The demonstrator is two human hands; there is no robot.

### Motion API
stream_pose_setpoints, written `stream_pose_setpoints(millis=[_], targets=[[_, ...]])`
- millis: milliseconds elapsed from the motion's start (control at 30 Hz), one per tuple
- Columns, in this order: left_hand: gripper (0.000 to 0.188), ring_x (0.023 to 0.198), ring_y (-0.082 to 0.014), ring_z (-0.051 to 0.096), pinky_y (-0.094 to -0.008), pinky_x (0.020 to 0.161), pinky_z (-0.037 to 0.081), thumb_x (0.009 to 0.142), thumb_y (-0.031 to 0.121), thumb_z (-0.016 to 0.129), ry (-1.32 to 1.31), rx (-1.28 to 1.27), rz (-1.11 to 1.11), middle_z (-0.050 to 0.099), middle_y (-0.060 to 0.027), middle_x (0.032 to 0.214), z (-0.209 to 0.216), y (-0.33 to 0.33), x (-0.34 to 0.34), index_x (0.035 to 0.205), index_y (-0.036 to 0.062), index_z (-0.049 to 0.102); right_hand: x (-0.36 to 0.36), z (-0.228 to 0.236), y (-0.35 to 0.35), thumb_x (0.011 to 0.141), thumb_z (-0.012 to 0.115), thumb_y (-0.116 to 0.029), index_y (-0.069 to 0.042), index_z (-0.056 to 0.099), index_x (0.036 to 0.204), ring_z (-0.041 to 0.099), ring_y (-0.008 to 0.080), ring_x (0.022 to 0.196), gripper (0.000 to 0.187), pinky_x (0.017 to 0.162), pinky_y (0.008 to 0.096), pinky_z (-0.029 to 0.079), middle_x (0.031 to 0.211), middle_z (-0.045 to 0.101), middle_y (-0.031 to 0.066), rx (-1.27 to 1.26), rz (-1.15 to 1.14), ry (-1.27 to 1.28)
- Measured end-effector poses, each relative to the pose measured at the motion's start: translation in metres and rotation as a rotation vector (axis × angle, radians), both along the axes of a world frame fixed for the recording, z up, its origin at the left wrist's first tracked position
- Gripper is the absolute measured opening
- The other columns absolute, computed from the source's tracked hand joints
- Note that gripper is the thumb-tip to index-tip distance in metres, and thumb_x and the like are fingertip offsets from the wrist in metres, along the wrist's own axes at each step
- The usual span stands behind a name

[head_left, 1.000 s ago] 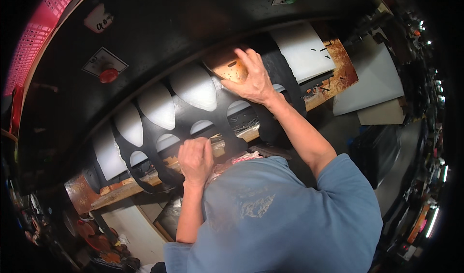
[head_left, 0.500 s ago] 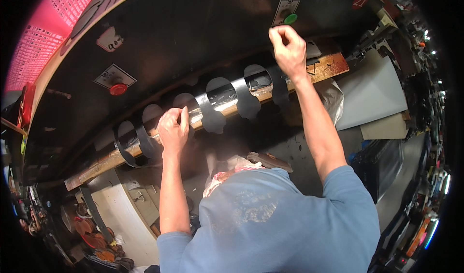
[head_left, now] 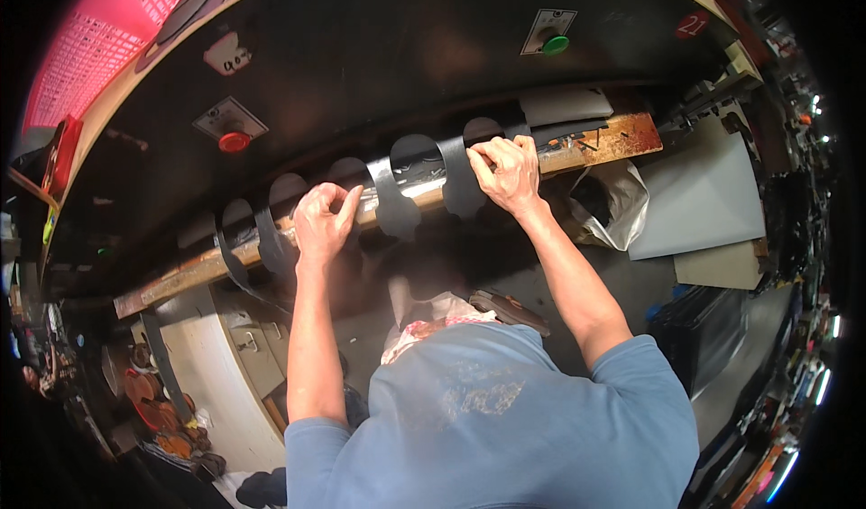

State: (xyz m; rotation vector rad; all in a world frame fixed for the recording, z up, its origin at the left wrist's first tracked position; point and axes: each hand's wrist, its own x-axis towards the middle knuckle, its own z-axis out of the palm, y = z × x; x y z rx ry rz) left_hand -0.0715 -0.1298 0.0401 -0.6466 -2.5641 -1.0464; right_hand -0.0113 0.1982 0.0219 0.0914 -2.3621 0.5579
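A black sheet (head_left: 391, 205) with a row of rounded cut-outs lies along the ledge, its tongue-like strips hanging over the front edge. My left hand (head_left: 323, 220) rests on it left of the middle, fingers curled and thumb toward the right, closed on a strip. Farther right my right hand (head_left: 510, 174) has its fingers bent down over another strip near the sheet's right end. The hands hide the parts of the sheet that they grip.
Above the ledge, a dark machine panel carries a red button (head_left: 234, 141) and a green button (head_left: 555, 45). The wooden ledge (head_left: 622, 141) is worn. A pink basket (head_left: 95, 54) stands upper left, a crumpled bag (head_left: 624, 204) hangs at right beside a pale grey board (head_left: 695, 198).
My right hand has come down from just below the green button to the sheet's right part. My left hand has stayed at its strip. The view has shifted slightly.
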Motion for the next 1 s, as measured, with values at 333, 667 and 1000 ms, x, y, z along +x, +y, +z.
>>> stream_pose_setpoints(millis=[333,667,1000], targets=[[0.032,0.063,-0.0207,0.061,-0.0345,0.063,0.049,0.092,0.023,0.084,-0.14,0.029,0.024,0.066,-0.0098,0.07,0.002,-0.001,0.001,0.077,0.0003,0.068,0.002,-0.003,0.003,0.088,0.076,-0.011,-0.009,0.076,0.081,0.069,0.0243,0.072,0.007,0.084,0.0418,0.042,0.072,0.07,0.0037,-0.003,0.059,-0.05],[0.03,0.067,-0.0278,0.063,-0.0393,0.064,0.049,0.088,0.019,0.086,-0.143,0.025,0.034,0.066,-0.0112,0.072,-0.001,-0.001,0.0,0.074,0.0021,0.066,0.002,0.0,0.006,0.087,0.078,-0.012,-0.01,0.074,0.08,0.066,0.0214,0.069,0.009,0.083,0.0416,0.04,0.071,0.067,0.0011,-0.028,0.095,-0.114],[0.022,0.069,-0.0313,0.063,-0.0424,0.065,0.047,0.087,0.009,0.084,-0.201,0.094,-0.047,0.067,-0.0096,0.072,0.019,0.009,-0.007,0.073,0.0029,0.067,-0.038,0.051,0.009,0.096,0.077,-0.002,0.001,0.077,0.096,0.068,0.0122,0.068,0.003,0.062,0.0255,0.052,0.087,0.073,0.0064,-0.486,-0.009,-0.268]])
